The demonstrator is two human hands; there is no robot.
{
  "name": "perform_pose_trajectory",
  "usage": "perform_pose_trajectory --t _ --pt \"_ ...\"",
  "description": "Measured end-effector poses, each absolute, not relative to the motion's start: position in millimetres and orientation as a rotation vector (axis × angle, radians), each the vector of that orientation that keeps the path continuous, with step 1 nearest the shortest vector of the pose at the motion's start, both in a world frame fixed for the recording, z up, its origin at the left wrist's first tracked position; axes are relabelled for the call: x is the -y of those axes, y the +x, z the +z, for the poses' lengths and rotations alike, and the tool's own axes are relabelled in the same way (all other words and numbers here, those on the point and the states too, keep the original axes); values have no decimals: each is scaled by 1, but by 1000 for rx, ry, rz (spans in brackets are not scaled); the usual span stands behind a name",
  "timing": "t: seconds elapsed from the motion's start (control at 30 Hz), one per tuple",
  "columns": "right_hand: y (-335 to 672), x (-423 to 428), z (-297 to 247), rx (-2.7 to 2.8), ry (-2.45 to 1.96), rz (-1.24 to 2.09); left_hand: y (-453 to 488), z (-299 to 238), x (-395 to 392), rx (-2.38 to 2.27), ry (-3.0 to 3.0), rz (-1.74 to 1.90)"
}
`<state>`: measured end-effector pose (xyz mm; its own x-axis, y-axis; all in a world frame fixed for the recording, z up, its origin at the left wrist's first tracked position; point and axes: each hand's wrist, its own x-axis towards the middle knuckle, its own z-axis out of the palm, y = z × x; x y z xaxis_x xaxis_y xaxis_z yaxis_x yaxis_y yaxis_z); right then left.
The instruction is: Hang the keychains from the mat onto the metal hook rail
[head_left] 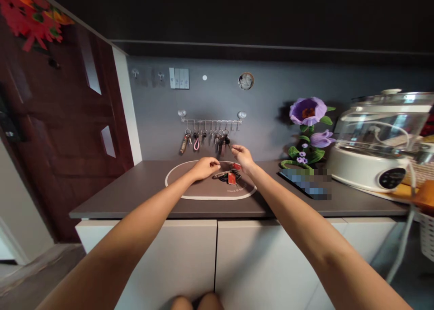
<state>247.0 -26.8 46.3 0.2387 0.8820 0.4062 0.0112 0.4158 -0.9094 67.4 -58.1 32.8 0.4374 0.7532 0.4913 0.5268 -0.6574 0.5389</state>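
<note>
Several bunches of keys (221, 140) hang from a clear hook rail (212, 121) on the grey wall. My right hand (242, 155) is raised at the right end of these bunches, thumb and fingers pinched on a slim dark key by the hanging ones. Lower and to the left, my left hand (205, 167) hovers over the mat with its fingers curled in; whatever they may hold is hidden. Between and below the hands, a pile of keys with red tags (232, 178) lies on an oval brown mat (200, 190) with a pale rim.
Right of the mat lies a phone (301, 183), its screen blurred. Behind it stand purple artificial flowers (308, 112), then a white appliance with a clear body (369, 161). A dark cabinet (237, 16) overhangs the counter (115, 192). At left is a brown door (71, 143).
</note>
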Motion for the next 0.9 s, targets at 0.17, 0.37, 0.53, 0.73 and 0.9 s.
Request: perform_pose_trajectory --t 0.17,0.37,0.53,0.73,0.9 --pt "254 37 27 1231 -977 693 82 35 53 -1010 2421 911" --pt "261 33 16 1313 -1054 637 92 24 49 -965 2407 864" --pt "262 26 13 1322 -1088 675 88 22 50 -919 2549 802" --pt "264 20 11 1403 -1065 649 85 22 48 -940 2701 784" --pt "262 21 13 1450 -1054 653 81 19 40 -1016 2808 922"
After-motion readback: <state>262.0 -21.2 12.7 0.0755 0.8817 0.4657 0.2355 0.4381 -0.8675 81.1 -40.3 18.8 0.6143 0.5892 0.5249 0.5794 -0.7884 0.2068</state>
